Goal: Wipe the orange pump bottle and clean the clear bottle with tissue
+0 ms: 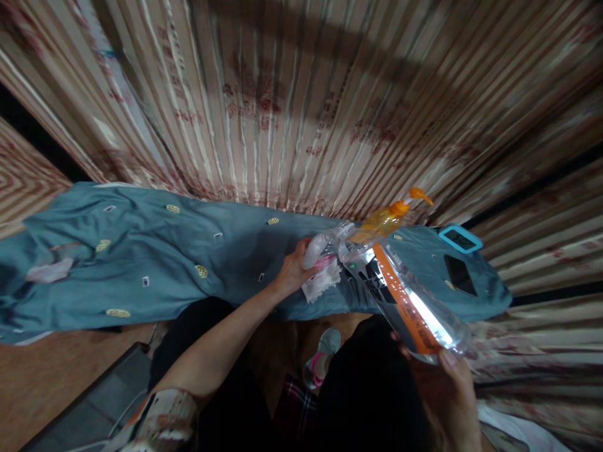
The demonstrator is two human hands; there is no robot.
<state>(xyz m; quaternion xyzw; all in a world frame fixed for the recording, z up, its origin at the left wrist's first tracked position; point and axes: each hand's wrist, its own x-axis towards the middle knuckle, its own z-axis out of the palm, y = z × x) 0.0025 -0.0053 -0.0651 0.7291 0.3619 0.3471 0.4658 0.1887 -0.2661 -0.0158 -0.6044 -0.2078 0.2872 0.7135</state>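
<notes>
Left hand (291, 270) fingers curled round a small clear container (325, 252), right hand (453, 389) gripping my big bottle (409, 301) kinda low, probably to steady that tilt.

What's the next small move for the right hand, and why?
I'd probably ease the clear bottle in the right hand slightly toward the body: its far end overlaps the pump bottle in view, so a bump seems possible. Whether they touch, I can't tell.
</notes>
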